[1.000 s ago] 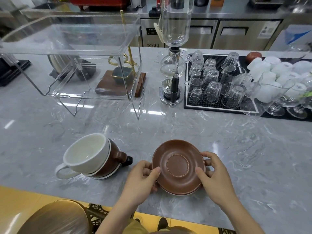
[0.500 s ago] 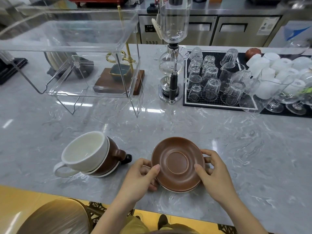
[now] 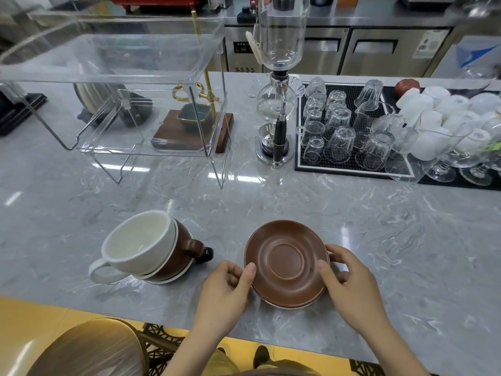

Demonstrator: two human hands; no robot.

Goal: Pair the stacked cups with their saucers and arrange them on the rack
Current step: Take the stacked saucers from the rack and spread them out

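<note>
A brown saucer [image 3: 286,263] tops a small stack of saucers near the counter's front edge; a pale rim shows beneath it. My left hand [image 3: 226,290] grips its left rim with the thumb on top, and my right hand [image 3: 349,286] grips its right rim. To the left lies a stack of nested cups on its side: a white cup [image 3: 138,244] outermost, a brown cup [image 3: 185,252] behind it, and a black handle [image 3: 207,253] poking out at the back. The clear two-tier acrylic rack [image 3: 116,74] stands at the back left.
A glass siphon coffee maker [image 3: 279,85] stands behind the saucers. A black mat [image 3: 347,169] with several upturned glasses and white cups fills the back right. A wooden base with a brass stand [image 3: 195,131] sits behind the rack. A wrapped stool seat [image 3: 84,348] is below the counter edge.
Both hands stay on the saucer stack with only slight finger shifts. The view has tilted a little; the cups have not moved.
</note>
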